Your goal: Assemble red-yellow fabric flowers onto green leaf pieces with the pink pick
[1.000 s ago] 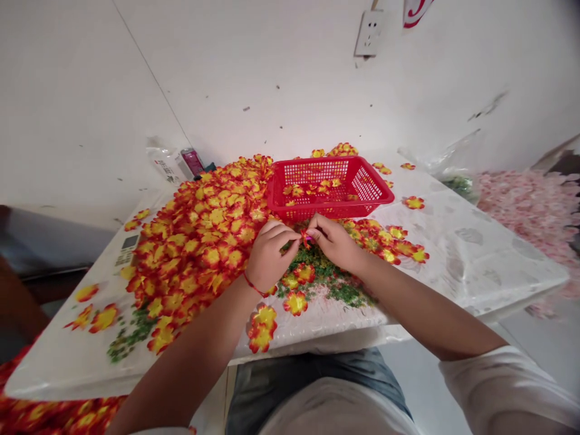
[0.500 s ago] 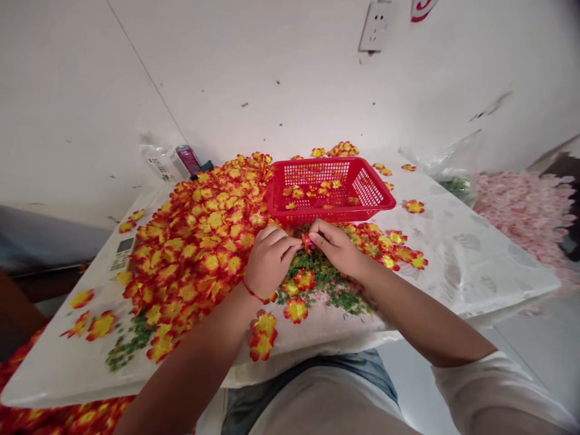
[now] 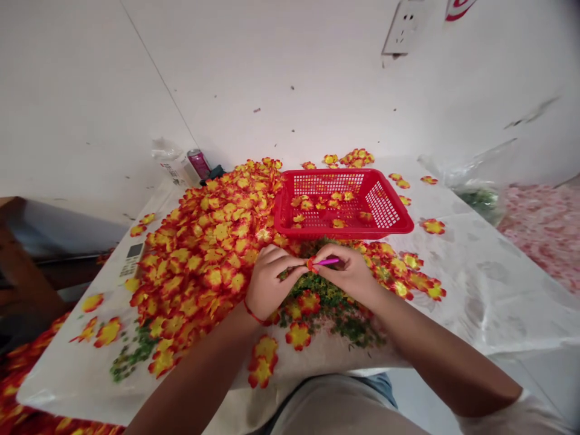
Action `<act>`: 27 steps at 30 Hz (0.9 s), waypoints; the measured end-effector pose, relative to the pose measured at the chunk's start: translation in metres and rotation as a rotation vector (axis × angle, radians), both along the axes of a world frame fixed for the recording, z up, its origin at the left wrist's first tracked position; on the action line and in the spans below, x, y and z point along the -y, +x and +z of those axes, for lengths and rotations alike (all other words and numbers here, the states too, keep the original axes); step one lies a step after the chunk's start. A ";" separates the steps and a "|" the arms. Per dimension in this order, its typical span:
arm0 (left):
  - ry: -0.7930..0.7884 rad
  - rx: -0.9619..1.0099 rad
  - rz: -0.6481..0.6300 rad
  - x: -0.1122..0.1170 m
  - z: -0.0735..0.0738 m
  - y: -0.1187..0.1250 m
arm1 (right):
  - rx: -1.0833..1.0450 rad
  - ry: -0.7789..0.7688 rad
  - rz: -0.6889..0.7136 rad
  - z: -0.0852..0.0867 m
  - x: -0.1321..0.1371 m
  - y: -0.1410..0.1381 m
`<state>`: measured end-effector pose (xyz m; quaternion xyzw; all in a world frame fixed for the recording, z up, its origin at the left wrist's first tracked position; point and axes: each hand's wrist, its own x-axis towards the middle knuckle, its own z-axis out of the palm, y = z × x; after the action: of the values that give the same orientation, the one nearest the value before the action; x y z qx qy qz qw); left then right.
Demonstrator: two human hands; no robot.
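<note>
My left hand (image 3: 276, 279) pinches a small red-orange artificial flower (image 3: 312, 264) between thumb and fingertips. From the right, my right hand (image 3: 347, 272) grips a thin pink-purple stick (image 3: 327, 261), whose tip meets the flower. Both hands are above a patch of small green artificial sprigs (image 3: 333, 302). Left of them spreads a big heap of yellow-and-red fabric flowers (image 3: 203, 241). Just behind the hands stands a red plastic basket (image 3: 344, 232) with several flowers inside. More loose flowers (image 3: 298, 336) lie near the table's front edge.
A white sheet covers the table (image 3: 462, 284). At the back left are a drink can (image 3: 198, 163), a white carton (image 3: 174, 169) and a remote-like device (image 3: 131, 263). A clear plastic bag (image 3: 480, 175) and pink flowers (image 3: 539, 223) are at the right. A wall with a socket (image 3: 401, 27) rises behind.
The pink-purple stick now shows clearly in my right hand, which has drawn slightly away from the left. The flower stays pinched in my left hand. The whole view has shifted a little.
</note>
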<state>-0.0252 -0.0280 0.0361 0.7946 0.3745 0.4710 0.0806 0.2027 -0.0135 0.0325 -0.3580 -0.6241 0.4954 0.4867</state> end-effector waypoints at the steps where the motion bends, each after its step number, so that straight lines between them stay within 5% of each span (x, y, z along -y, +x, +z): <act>1: -0.013 0.007 0.004 0.000 0.000 0.000 | -0.017 -0.007 -0.012 0.000 0.000 0.001; 9: -0.035 0.080 0.079 0.006 0.005 0.000 | -0.374 -0.021 -0.219 0.003 -0.009 0.012; 12: -0.009 0.052 0.072 0.007 0.004 0.001 | -0.290 -0.028 -0.210 0.000 -0.009 0.012; 15: 0.024 -0.018 0.067 0.007 0.000 0.002 | -0.164 -0.010 -0.043 -0.003 -0.004 0.005; 19: 0.082 -0.103 0.069 0.007 -0.004 0.003 | 0.045 0.127 0.006 -0.005 0.005 -0.003; 23: 0.081 -0.074 0.073 0.008 -0.004 0.007 | 0.163 0.314 -0.208 0.000 0.006 0.002; 27: 0.083 -0.028 0.083 0.010 -0.003 0.009 | 0.232 0.500 -0.584 0.009 -0.012 0.023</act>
<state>-0.0158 -0.0381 0.0333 0.7876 0.3882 0.4779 0.0226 0.2258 -0.0017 0.0419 -0.4445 -0.6481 0.1253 0.6056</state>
